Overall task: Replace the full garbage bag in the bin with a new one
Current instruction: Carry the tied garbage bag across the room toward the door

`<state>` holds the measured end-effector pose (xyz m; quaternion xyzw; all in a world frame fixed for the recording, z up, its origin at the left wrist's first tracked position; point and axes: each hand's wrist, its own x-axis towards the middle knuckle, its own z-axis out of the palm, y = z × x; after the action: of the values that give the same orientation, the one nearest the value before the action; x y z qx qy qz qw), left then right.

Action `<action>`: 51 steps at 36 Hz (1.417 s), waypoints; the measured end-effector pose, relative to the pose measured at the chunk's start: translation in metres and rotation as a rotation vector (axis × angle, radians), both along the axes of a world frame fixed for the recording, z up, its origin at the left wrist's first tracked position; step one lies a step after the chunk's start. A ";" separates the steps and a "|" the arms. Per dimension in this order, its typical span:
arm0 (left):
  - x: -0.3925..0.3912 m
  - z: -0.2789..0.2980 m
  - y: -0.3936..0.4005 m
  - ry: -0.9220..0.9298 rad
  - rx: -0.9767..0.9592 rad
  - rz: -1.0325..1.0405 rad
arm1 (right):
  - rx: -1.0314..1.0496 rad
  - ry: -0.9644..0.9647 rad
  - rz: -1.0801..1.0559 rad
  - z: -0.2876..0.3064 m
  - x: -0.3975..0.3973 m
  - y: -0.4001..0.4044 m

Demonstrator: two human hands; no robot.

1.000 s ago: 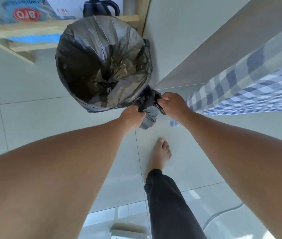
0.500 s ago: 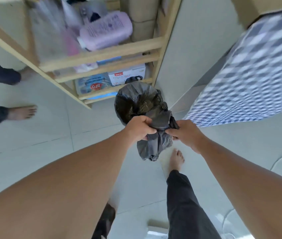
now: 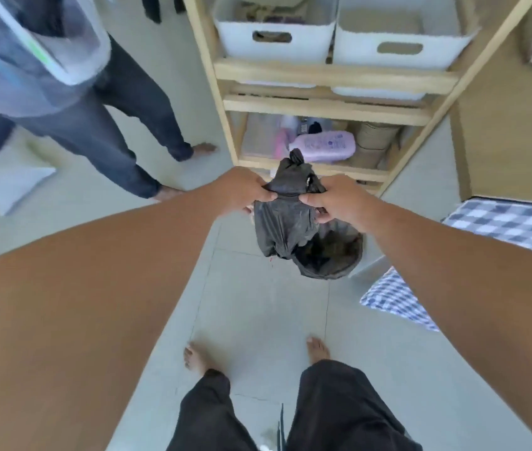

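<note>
Black garbage bag (image 3: 285,219) pinched in both outstretched grips, left hand (image 3: 246,190) and right hand (image 3: 339,200).

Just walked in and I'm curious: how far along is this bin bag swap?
The full black bag already looks knotted at the top and lifted clear. It is in hand, with the left hand and right hand both gripping its neck. The bin below shows a black lining, though I cannot tell whether that is the new one. The full bag has yet to be carried off.
</note>
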<state>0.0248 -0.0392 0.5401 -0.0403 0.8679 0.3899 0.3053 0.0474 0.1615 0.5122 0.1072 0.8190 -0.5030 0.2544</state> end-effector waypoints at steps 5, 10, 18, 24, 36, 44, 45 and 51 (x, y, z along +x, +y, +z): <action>0.029 0.036 -0.037 0.041 0.012 0.216 | 0.007 0.049 0.203 0.044 -0.011 -0.032; 0.079 0.079 -0.080 0.124 0.005 0.397 | -0.026 0.088 0.385 0.081 -0.004 -0.087; 0.216 0.127 -0.170 0.160 -0.055 0.740 | -0.086 0.096 0.728 0.115 0.067 -0.217; 0.370 0.146 -0.223 0.145 0.023 1.086 | -0.147 0.069 1.014 0.130 0.177 -0.314; 0.698 0.145 -0.257 0.189 -0.025 1.584 | -0.185 0.077 1.512 0.146 0.460 -0.431; 0.877 0.140 -0.253 0.235 -0.110 1.860 | -0.232 0.087 1.710 0.148 0.622 -0.469; 0.894 0.138 -0.252 0.223 -0.124 1.888 | -0.240 0.087 1.736 0.148 0.637 -0.474; 0.987 0.132 -0.236 0.220 -0.186 2.054 | -0.256 0.062 1.870 0.144 0.724 -0.508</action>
<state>1.0117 -0.2756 0.6725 -0.7485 0.4651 0.3951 -0.2596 0.7716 -0.3462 0.6559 -0.6352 0.5178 -0.1838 0.5428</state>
